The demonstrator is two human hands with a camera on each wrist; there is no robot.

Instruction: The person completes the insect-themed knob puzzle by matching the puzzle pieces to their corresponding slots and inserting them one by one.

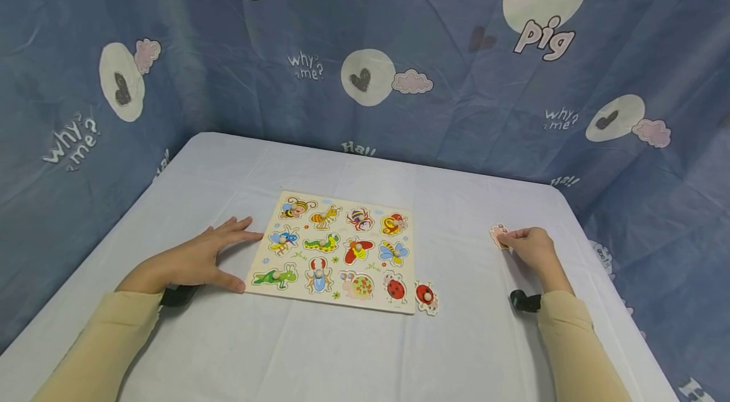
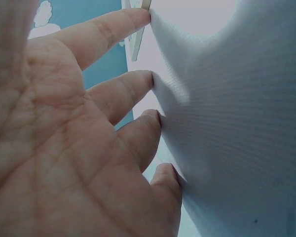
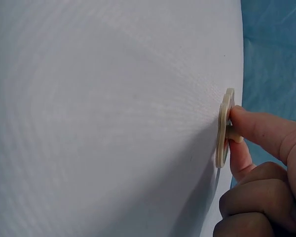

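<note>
A wooden insect puzzle board (image 1: 331, 265) lies flat on the table, with several knobbed insect pieces in place. The spread left hand (image 1: 208, 256) touches the board's left side with thumb and index finger; in the left wrist view its fingertips (image 2: 150, 79) rest on the cloth. At the right, the right hand (image 1: 533, 250) pinches a small pinkish puzzle piece (image 1: 499, 235) by its knob. The right wrist view shows this puzzle piece (image 3: 222, 131) edge-on, close to the cloth; its picture is hidden there. A ladybug piece (image 1: 426, 298) lies beside the board's lower right corner.
White cloth (image 1: 342, 357) covers the table. A blue patterned curtain (image 1: 445, 116) hangs behind and around it. The ladybug picture (image 1: 395, 288) and snail picture (image 1: 357, 286) on the board show no knobs. Dark wrist devices sit under both forearms.
</note>
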